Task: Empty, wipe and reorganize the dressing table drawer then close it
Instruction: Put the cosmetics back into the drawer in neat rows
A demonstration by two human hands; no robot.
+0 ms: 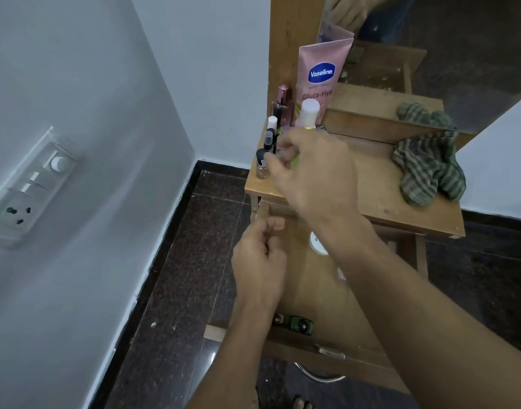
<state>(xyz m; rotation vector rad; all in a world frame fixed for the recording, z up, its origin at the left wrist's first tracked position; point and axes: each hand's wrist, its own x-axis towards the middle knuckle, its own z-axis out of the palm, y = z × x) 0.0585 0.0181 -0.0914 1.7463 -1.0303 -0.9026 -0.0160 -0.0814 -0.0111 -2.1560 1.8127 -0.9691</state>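
The bench (371,184) and drawer (312,290) are bare matt wood, lightly scuffed. The cloth (427,169) is a soft, crumpled striped weave. The tube (321,75) is glossy pink plastic. The floor (179,276) is dark speckled stone, polished. The wall (91,69) is smooth matt paint. The drawer-front plate (331,352) is bright metal.
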